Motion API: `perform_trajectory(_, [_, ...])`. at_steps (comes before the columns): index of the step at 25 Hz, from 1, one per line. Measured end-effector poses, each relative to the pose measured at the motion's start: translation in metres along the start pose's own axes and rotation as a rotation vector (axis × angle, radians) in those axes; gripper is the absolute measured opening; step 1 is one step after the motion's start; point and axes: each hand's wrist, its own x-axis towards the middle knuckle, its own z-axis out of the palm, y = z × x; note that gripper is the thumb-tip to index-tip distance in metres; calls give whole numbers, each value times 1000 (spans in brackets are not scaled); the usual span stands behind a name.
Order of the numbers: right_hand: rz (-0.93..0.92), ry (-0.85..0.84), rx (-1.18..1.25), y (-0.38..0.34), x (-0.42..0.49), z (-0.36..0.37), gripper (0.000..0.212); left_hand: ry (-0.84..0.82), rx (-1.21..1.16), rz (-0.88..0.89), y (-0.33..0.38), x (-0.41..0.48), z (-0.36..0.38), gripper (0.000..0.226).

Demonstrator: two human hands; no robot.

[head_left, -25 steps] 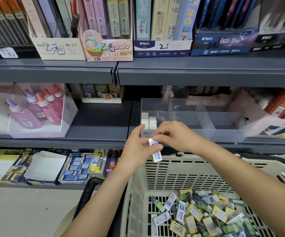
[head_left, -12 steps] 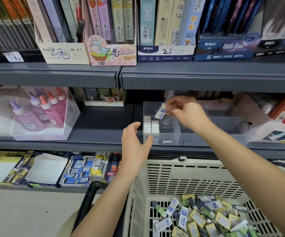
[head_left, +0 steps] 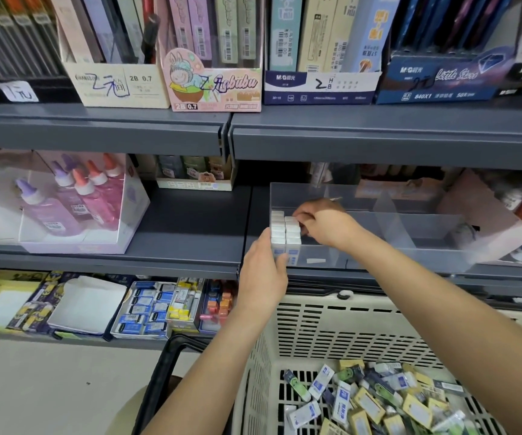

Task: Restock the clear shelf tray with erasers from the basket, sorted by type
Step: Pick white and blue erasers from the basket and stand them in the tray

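Observation:
The clear shelf tray (head_left: 410, 255) stands on the middle shelf, split by see-through dividers. Two short rows of white erasers (head_left: 280, 229) stand upright in its left compartment. My right hand (head_left: 325, 222) reaches down into that compartment, and its curled fingertips pinch a white eraser at the back of the right row. My left hand (head_left: 262, 274) grips the tray's front left corner, thumb on the side wall and fingers on the front. Below, the cream plastic basket (head_left: 363, 309) holds several loose erasers (head_left: 372, 403) in white-blue, yellow and green-black sleeves.
A box of pink and purple glue bottles (head_left: 74, 208) sits left on the same grey shelf (head_left: 190, 227). The upper shelf edge (head_left: 378, 142) hangs just above the tray. Boxes of erasers (head_left: 146, 312) fill the lower shelf. A black basket handle (head_left: 165, 372) juts out at the left.
My right hand has carried the white-blue eraser from the basket up over the tray and down to the eraser rows. My left hand let go of it and moved to the tray corner.

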Motion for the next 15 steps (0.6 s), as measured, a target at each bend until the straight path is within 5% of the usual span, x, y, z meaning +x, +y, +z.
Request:
perform_trajectory(7, [-75,40,20,6,-18,-12,29,24,0,-58,2,-4,-2,49])
perform_trajectory(15, [-150,321,506,70,-128,-11,16,62,10,149,34,-69,5,38])
